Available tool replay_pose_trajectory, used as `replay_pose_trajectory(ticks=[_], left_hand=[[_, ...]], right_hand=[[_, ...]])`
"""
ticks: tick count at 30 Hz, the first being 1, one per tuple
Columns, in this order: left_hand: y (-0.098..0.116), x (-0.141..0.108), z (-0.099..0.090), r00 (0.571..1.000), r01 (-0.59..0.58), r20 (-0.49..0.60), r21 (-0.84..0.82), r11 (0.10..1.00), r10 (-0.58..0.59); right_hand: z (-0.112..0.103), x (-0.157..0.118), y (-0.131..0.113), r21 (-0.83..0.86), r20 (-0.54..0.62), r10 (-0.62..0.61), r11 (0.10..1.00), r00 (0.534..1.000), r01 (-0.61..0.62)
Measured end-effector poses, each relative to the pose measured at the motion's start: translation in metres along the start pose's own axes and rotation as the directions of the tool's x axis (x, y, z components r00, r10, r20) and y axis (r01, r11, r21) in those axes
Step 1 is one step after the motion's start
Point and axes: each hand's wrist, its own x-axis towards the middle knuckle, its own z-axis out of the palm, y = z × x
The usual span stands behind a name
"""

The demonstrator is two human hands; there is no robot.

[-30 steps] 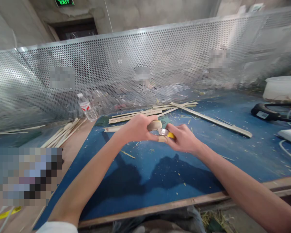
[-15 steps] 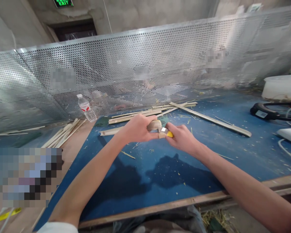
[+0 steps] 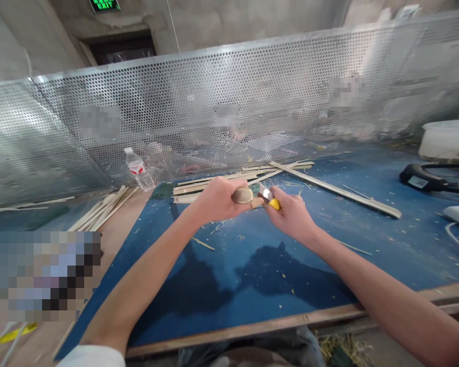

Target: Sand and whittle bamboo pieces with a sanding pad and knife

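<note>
My left hand [image 3: 220,199] is wrapped around a pale bamboo piece [image 3: 243,195]. Its rounded, oval end pokes out between thumb and fingers and faces me; the far part runs behind the hand to the left. A tan covering [image 3: 257,203] shows at the tip of a left finger. Closed in my right hand [image 3: 290,211] is a utility knife [image 3: 274,204] with a yellow body. Its short metal blade points up and left, just right of the bamboo end and apart from it. Both hands hover over the blue tabletop [image 3: 252,295], casting shadows on it.
Long bamboo strips [image 3: 336,191] lie across the back of the table, with another bundle [image 3: 99,211] on the left. A water bottle [image 3: 139,171] stands before the perforated metal screen [image 3: 199,86]. At right are a black handled object [image 3: 416,178] and a white tub [image 3: 447,140].
The knife has moved right and up, off the bamboo end. My left hand has turned the bamboo so its oval end shows more fully.
</note>
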Motion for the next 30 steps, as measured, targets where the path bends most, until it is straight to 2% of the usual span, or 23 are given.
replay_pose_trajectory(ticks=[3, 8, 12, 16, 25, 30], left_hand=[[0.001, 0.001, -0.004, 0.999, 0.047, 0.024, -0.019, 0.999, -0.047], [0.006, 0.002, -0.005, 0.994, 0.061, 0.087, -0.013, 0.998, -0.06], [0.007, 0.002, -0.002, 0.991, 0.042, 0.129, -0.007, 0.999, -0.041], [0.008, 0.001, 0.0, 0.993, 0.025, 0.114, 0.017, 1.0, -0.027], [0.013, 0.0, 0.0, 0.999, 0.008, 0.032, 0.034, 0.999, -0.009], [0.01, 0.0, 0.006, 1.0, 0.008, -0.022, 0.068, 0.998, -0.006]], right_hand=[[0.001, -0.001, 0.002, 0.016, -0.015, -0.046, 0.999, 0.999, 0.046], [0.002, -0.005, 0.001, 0.032, 0.048, -0.212, 0.977, 0.976, 0.21], [0.002, -0.005, 0.002, 0.025, 0.063, -0.228, 0.974, 0.972, 0.227], [0.0, -0.005, 0.004, -0.003, 0.078, -0.227, 0.974, 0.971, 0.228], [-0.001, -0.004, 0.001, -0.079, 0.069, -0.129, 0.988, 0.989, 0.134], [-0.001, -0.001, -0.004, -0.1, 0.033, 0.035, 0.994, 0.999, -0.032]])
